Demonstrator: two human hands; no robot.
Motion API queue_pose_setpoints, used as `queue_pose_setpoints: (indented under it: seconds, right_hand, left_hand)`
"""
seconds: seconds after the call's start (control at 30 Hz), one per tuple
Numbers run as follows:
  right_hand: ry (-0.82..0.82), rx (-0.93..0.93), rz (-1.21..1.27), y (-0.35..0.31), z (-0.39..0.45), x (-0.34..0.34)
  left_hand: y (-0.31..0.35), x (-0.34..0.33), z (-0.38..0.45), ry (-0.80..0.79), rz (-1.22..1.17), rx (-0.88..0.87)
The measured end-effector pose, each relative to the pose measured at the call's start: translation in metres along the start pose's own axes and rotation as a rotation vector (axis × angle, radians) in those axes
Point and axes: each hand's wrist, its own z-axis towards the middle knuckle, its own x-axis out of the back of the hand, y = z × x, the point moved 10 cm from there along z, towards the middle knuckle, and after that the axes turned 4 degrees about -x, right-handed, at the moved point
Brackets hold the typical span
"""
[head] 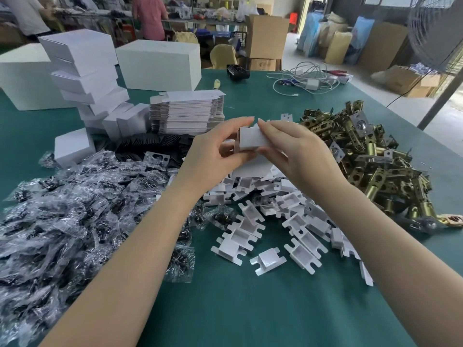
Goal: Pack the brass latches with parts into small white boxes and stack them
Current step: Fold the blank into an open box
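Both hands meet over the middle of the green surface (225,296), and between them sits one small white box (251,141), held up off the piles. The left hand (215,156) curls around its near end, thumb and fingers pinching it; the right hand (298,151) grips the other side, its fingertips (263,122) pressing at the top edge where a flap seems to stand. Whether a latch is already inside I cannot tell.

This looks like the closing or forming step on a single box. Just right of the right hand lies the heap of brass latches (370,159); under and in front of both hands spread the white plastic inserts (268,261); left of the left hand are the bagged screw packets (75,209). Beyond the left hand stand the flat box blanks (188,111) and the leaning stack of finished boxes (85,71).

Next, I judge, the flap needs tucking square, then the box goes onto that stack, placed gently since it already tilts.
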Motion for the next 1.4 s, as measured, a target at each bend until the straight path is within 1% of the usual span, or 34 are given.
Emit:
queue_pose_setpoints:
  seconds: [0.07,0.13,0.2,0.27,0.37,0.43,0.47,0.5,0.67,0.73,0.8,0.9,1.0,1.13,1.23,1.27,1.4]
  right_hand:
    - [-0.013,-0.039,0.040,0.002,-0.002,-0.004]
    - [-0.012,-0.051,0.024,0.002,-0.004,-0.006]
    - [-0.040,-0.039,-0.022,0.001,-0.003,-0.008]
    - [-0.073,-0.022,-0.071,0.001,-0.001,-0.011]
    - [-0.099,0.013,-0.083,-0.002,-0.003,-0.015]
    - [-0.111,0.016,-0.049,-0.003,-0.006,-0.018]
    - [-0.110,0.014,-0.033,-0.002,-0.007,-0.019]
    - [-0.105,0.017,-0.030,-0.002,-0.007,-0.019]
    - [-0.074,0.039,-0.064,-0.001,-0.007,-0.015]
    - [-0.053,0.046,-0.068,-0.002,-0.010,-0.013]
    - [-0.034,0.031,-0.061,-0.001,-0.014,-0.011]
    - [-0.012,0.013,-0.125,0.002,-0.016,-0.009]
    - [0.001,-0.003,-0.167,-0.002,-0.014,-0.010]
    - [-0.060,0.034,-0.119,-0.013,-0.013,-0.020]
    - [-0.043,0.048,-0.214,-0.014,-0.013,-0.018]
    - [-0.054,0.046,-0.232,-0.013,-0.014,-0.019]
    - [-0.200,-0.015,-0.242,-0.010,-0.017,-0.038]
  left_hand:
    - [-0.002,0.000,-0.001,0.008,0.014,0.002]
    - [-0.006,0.000,-0.001,0.008,0.053,0.010]
    - [-0.005,0.003,0.000,0.003,0.171,-0.013]
    - [0.002,0.006,0.000,0.010,0.338,-0.076]
    - [0.017,0.006,-0.003,0.045,0.578,-0.215]
    - [0.022,0.002,-0.003,0.046,0.664,-0.266]
    - [0.021,0.001,-0.003,0.044,0.668,-0.269]
    - [0.018,0.000,-0.003,0.041,0.631,-0.252]
    - [-0.011,0.002,-0.004,0.031,0.255,-0.058]
    - [-0.017,0.000,-0.005,0.045,0.123,-0.029]
    - [-0.019,-0.002,-0.005,0.053,0.061,-0.012]
    - [-0.024,-0.005,-0.004,0.055,0.008,0.013]
    - [-0.024,-0.007,-0.003,0.067,-0.006,-0.003]
    - [-0.027,-0.007,-0.005,0.071,-0.015,0.029]
    - [-0.031,-0.007,-0.004,0.074,-0.027,0.054]
    - [-0.032,-0.008,-0.005,0.075,-0.032,0.058]
    - [-0.030,-0.008,-0.008,0.121,-0.067,0.076]
